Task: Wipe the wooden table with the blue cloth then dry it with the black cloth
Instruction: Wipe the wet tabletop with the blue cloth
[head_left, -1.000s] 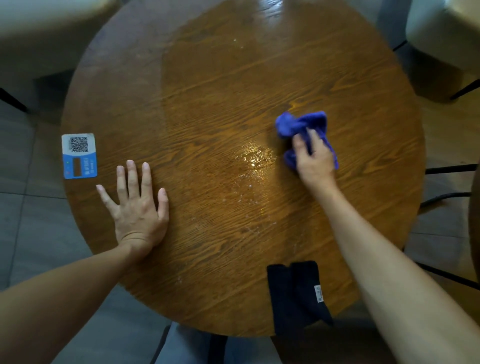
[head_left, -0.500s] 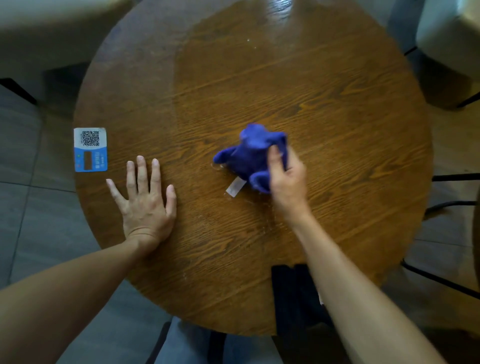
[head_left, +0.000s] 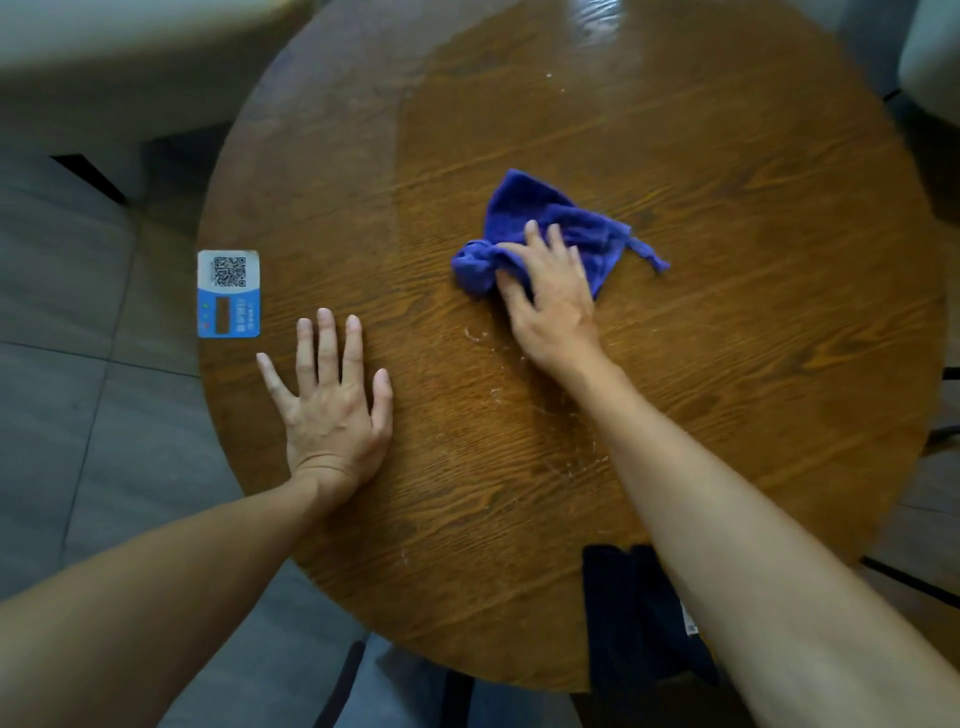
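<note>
A round wooden table (head_left: 727, 364) fills the view, with wet streaks and small white specks near its middle. My right hand (head_left: 553, 299) presses down on the crumpled blue cloth (head_left: 540, 218) at the table's centre, fingers gripping its near edge. My left hand (head_left: 330, 410) lies flat on the wood at the near left, fingers spread, holding nothing. The folded black cloth (head_left: 623, 613) hangs over the near edge of the table, partly hidden under my right forearm.
A blue and white card with a QR code (head_left: 228, 293) lies at the table's left edge. Pale chairs stand at the far left (head_left: 104, 67) and far right (head_left: 930, 57). Grey floor tiles (head_left: 67, 364) surround the table; black chair legs show at the right.
My right hand swept the blue cloth from the right toward the centre-left, then up and slightly right; the cloth has spread out. My left hand stays flat in place.
</note>
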